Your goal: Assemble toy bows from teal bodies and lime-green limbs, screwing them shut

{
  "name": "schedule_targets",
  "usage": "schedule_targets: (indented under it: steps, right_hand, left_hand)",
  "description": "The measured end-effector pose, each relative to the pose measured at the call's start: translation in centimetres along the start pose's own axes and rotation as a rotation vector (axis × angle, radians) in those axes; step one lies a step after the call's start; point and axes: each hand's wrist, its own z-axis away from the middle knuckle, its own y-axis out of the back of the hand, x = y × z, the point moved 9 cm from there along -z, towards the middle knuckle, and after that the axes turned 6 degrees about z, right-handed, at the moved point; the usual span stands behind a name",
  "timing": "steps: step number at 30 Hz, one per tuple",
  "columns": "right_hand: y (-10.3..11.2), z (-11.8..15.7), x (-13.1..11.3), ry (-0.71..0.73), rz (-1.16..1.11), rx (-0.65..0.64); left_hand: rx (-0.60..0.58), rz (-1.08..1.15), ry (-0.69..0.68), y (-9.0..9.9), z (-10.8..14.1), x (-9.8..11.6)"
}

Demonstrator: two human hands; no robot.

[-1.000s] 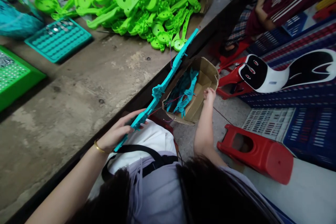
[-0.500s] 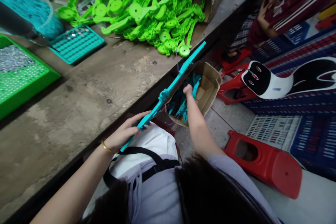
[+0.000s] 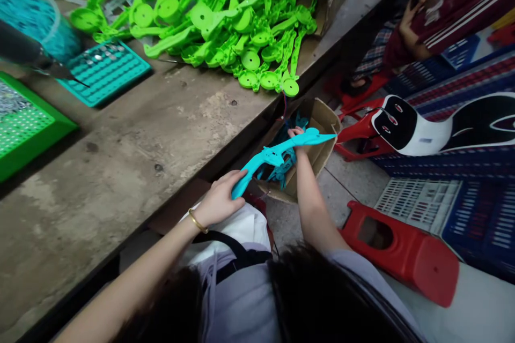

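My left hand (image 3: 225, 197) is closed round the near end of a long turquoise plastic part (image 3: 273, 154), which has a round disc near its far, pointed end. The part lies slanted across the opening of a cardboard box (image 3: 319, 118) below the bench edge. Inside the box are several turquoise plastic pieces (image 3: 278, 173). My right hand (image 3: 296, 132) reaches over the box, its fingers curled. The long part crosses in front of the hand and hides most of it, so what it grips cannot be made out.
A heap of bright green plastic parts (image 3: 241, 16) covers the back of the bench (image 3: 193, 112). A turquoise tray (image 3: 107, 72), a dark pointed tool (image 3: 44, 59) and a green tray (image 3: 36, 128) stand left. Right are a red stool (image 3: 402, 246), crates (image 3: 418, 201) and a seated person (image 3: 410, 27).
The long turquoise part has swung from pointing up along the bench edge to lying across the box. My left hand moved right and slightly up; my right hand shifted slightly right.
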Motion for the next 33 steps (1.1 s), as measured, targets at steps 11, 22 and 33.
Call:
schedule_targets:
  steps: [11, 22, 33]
  right_hand:
    - [4.0, 10.4, -0.1, -0.134, -0.240, 0.038]
    - [6.4, 8.1, 3.2, -0.481, -0.657, 0.466]
    - [7.9, 8.1, 5.2, -0.627, -0.880, 0.512]
  left_hand:
    - [0.036, 0.018, 0.001, 1.2, 0.2, -1.4]
    - [0.060, -0.041, 0.045, 2.2, 2.6, -1.7]
    - [0.072, -0.208, 0.065, 2.9, 6.1, -2.7]
